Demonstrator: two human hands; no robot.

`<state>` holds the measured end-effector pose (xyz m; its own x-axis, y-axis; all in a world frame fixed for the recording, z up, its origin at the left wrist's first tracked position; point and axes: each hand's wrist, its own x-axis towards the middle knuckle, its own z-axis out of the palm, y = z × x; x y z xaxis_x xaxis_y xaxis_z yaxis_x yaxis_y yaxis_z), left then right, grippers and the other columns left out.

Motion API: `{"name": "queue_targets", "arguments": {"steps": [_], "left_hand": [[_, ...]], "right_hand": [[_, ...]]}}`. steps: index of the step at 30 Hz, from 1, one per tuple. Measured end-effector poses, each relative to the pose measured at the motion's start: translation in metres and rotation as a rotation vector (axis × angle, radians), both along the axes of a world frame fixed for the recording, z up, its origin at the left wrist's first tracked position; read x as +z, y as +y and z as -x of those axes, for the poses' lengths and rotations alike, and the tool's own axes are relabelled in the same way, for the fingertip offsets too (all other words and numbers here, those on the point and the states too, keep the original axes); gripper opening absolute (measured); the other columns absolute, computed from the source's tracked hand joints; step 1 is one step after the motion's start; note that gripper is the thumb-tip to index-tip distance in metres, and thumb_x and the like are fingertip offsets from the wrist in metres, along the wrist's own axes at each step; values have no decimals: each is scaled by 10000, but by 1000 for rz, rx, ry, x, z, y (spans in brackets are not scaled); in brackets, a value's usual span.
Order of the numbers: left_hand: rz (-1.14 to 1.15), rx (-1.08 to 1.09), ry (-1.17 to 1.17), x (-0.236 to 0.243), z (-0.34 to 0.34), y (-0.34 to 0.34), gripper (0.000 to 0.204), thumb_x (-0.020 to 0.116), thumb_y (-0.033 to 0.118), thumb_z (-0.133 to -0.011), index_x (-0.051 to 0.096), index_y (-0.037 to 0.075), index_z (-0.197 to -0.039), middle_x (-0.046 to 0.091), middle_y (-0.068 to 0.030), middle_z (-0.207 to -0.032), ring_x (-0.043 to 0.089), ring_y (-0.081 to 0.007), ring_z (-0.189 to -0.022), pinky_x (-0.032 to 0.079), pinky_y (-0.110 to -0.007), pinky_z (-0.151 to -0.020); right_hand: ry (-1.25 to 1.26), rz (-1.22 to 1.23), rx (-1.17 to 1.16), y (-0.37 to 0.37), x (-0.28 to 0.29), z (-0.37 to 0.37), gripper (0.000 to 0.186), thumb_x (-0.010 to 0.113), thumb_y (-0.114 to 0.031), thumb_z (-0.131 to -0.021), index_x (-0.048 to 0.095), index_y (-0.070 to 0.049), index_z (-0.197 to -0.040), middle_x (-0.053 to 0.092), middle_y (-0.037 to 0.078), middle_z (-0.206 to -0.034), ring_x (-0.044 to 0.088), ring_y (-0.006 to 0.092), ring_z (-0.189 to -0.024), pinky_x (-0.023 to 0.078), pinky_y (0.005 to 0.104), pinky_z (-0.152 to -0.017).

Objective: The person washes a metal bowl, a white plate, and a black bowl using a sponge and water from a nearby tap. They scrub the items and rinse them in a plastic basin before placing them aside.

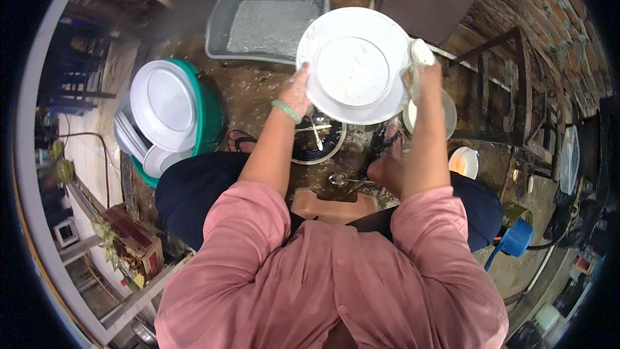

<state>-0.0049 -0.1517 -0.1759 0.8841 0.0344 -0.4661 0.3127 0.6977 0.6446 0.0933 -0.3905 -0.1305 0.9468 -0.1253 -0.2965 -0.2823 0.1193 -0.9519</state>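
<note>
A large white round plate (353, 68) with a raised ring is held up in front of me, with specks of suds on its face. My left hand (295, 94), a pale green bangle at its wrist, grips the plate's left edge. At the right edge is my right hand (424, 81), closed around a white sponge-like pad (422, 52) beside the rim; its fingers are partly hidden. Under the plate a round basin (328, 154) with dark liquid and cutlery is partly covered. A spoon (338, 179) lies on the wet floor close by.
Water runs into a grey rectangular basin (212, 44) beyond the plate. A green tub (212, 116) at left holds stacked white plates. To the right are a whitish bowl (449, 114), a small bowl with orange residue (475, 163), a blue dipper (516, 238) and a wooden frame (522, 84).
</note>
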Motion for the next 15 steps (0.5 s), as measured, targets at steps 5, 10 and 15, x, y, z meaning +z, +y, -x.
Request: {"name": "queue_targets", "arguments": {"steps": [5,10,15], "left_hand": [[-240,98,83,8,-4,-7,457,475,295,-853,432,-87,-1100,535,-152,-1028,539,-215,-903,447,-322,-762],[-373,147,83,-12,-3,-8,389,419,260,-879,458,-76,-1069,542,-136,-988,551,-197,-854,455,-301,-735],[-292,162,135,-9,2,-14,414,466,283,-860,467,-70,-1076,547,-136,-996,541,-188,-852,436,-290,-743]], "right_hand": [[25,1139,100,-64,-154,-22,211,504,-92,-719,580,31,-872,604,183,-827,589,257,-749,462,357,-645],[340,1496,290,-113,-225,18,263,550,-175,-705,590,24,-872,598,206,-885,592,332,-791,469,386,-707],[301,1413,622,-125,-273,13,231,477,-217,-765,640,-70,-837,615,113,-891,579,240,-878,457,367,-731]]}}
